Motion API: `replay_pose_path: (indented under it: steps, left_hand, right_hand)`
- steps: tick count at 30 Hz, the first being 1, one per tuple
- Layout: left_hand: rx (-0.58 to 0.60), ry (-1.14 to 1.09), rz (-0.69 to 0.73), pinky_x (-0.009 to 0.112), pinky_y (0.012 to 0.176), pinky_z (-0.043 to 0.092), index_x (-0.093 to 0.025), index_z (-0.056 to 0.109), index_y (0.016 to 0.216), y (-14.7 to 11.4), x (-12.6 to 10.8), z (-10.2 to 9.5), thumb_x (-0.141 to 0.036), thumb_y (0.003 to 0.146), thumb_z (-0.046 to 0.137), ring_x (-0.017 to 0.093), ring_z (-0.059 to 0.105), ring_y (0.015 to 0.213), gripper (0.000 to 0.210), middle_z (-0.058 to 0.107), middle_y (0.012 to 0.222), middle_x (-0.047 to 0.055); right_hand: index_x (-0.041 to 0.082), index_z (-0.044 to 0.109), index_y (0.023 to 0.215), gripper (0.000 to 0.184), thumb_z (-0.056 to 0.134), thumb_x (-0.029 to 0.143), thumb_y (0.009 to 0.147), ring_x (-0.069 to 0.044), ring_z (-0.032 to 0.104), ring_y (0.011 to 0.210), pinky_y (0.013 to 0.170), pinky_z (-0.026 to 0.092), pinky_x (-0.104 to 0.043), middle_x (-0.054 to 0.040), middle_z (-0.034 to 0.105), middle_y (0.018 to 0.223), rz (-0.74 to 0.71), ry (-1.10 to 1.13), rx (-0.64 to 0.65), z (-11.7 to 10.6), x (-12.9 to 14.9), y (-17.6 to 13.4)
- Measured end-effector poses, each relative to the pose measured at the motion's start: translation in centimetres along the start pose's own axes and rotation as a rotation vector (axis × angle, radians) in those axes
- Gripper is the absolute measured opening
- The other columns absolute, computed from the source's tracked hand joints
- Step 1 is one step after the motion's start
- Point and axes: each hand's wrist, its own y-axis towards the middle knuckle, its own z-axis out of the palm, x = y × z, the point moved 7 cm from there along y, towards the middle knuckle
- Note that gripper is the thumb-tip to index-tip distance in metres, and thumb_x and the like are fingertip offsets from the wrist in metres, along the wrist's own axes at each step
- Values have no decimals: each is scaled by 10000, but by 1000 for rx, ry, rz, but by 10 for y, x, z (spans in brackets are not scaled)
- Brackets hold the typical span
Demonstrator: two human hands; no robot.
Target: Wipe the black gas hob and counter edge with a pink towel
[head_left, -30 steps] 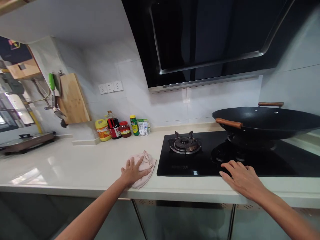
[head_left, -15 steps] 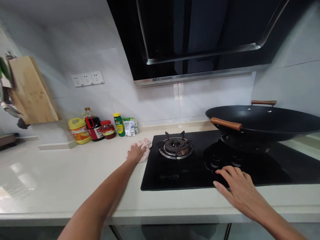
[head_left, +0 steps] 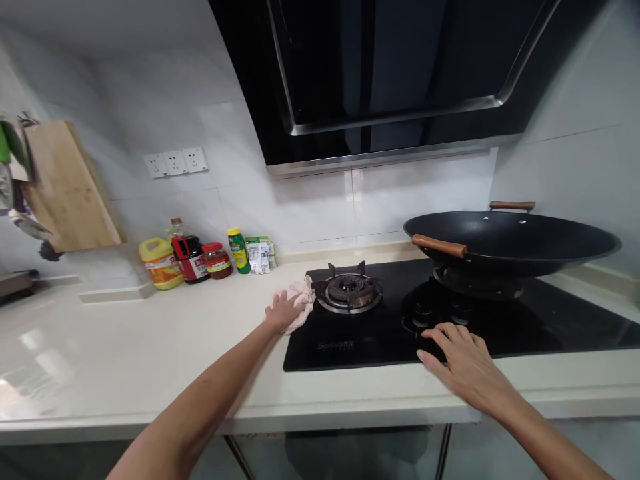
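My left hand (head_left: 283, 312) presses on a pale pink cloth (head_left: 302, 308), which lies across the left edge of the black glass gas stove (head_left: 345, 353). The cloth reaches close to the left burner (head_left: 349, 292). My right hand (head_left: 457, 360) is above the front of the stove, near its control knobs (head_left: 421, 315). Its fingers are apart and slightly bent, with nothing in them. Whether its fingertips touch the glass I cannot tell. A big black wok (head_left: 515, 240) with wooden handles sits on the right burner.
A range hood (head_left: 395, 73) hangs low over the stove. Along the back wall stand a yellow jug (head_left: 163, 265), a dark sauce bottle (head_left: 190, 259), a red-lidded jar (head_left: 217, 261), a green bottle (head_left: 239, 251) and packets (head_left: 260, 255). A cutting board (head_left: 73, 187) hangs at left.
My left hand has slid the cloth a little to the right, onto the stove's edge. The view has shifted slightly. My right hand keeps nearly the same pose by the knobs.
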Motion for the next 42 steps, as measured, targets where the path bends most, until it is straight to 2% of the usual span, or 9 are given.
replay_pose_path:
  steps: [8,11,16,19,23,29,32,35,42]
  left_hand:
    - [42,49,119,604,1169,308,-405,442,1500,-104,-11,-2,-519,987,346,361,151,1561,534,229,1692,37]
    - [17,73,225,574,1210,261,-419,436,1509,-132,-40,-6,-496,986,382,350,126,1569,531,203,1702,10]
    - [43,-25,529,587,1224,247,-460,457,1486,-156,-117,-2,-554,958,460,341,160,1564,536,197,1701,-21]
    - [99,-96,648,598,1237,208,-448,437,1502,-159,-162,4,-602,948,464,348,130,1568,576,136,1714,-8]
    - [233,-162,712,601,1253,124,-418,376,1540,-144,-211,10,-705,927,417,353,33,1577,678,28,1726,6]
    - [313,-178,731,567,1266,52,-308,146,1624,-95,-260,10,-904,710,514,352,-32,1577,1153,-21,1724,77]
    - [310,-168,705,559,1266,70,-318,167,1619,-77,-270,10,-921,649,553,364,-17,1576,1206,-12,1726,71]
    - [304,-174,681,567,1261,88,-342,202,1609,-77,-272,11,-927,642,547,364,3,1576,1181,-7,1727,59]
    - [262,-195,674,629,1239,82,-364,296,1579,-123,-244,16,-896,761,431,359,15,1577,985,27,1727,48]
  right_hand:
    - [266,672,1176,485,391,609,977,-275,562,1096,972,414,-481,-88,631,1193,-58,-25,-59,1,3,-1]
    - [276,684,1163,480,345,578,1006,-258,562,1082,940,430,-449,-77,635,1198,-52,7,-75,-2,3,-1]
    - [301,699,1103,475,291,533,1033,-237,571,1024,901,434,-428,-59,642,1144,-33,47,-101,-8,3,-2]
    - [293,701,1031,487,267,514,1042,-224,582,1017,904,429,-417,-50,644,1122,-7,90,-109,-11,0,-3]
    - [279,685,1017,485,261,514,1043,-223,588,1045,912,423,-407,-43,648,1125,30,136,-112,-12,-6,-5]
    - [264,674,973,506,244,521,1043,-230,588,1020,891,418,-403,-56,655,1082,40,159,-102,-12,-7,-4]
    - [261,676,985,511,242,524,1043,-232,588,1026,890,419,-402,-62,653,1087,52,168,-114,-11,-9,-2]
    - [252,682,995,510,257,530,1037,-238,586,1008,876,428,-401,-68,648,1076,73,150,-139,-8,-15,-1]
    - [205,708,950,562,257,530,1028,-240,572,912,873,453,-414,-99,643,1001,26,78,-207,-1,-24,2]
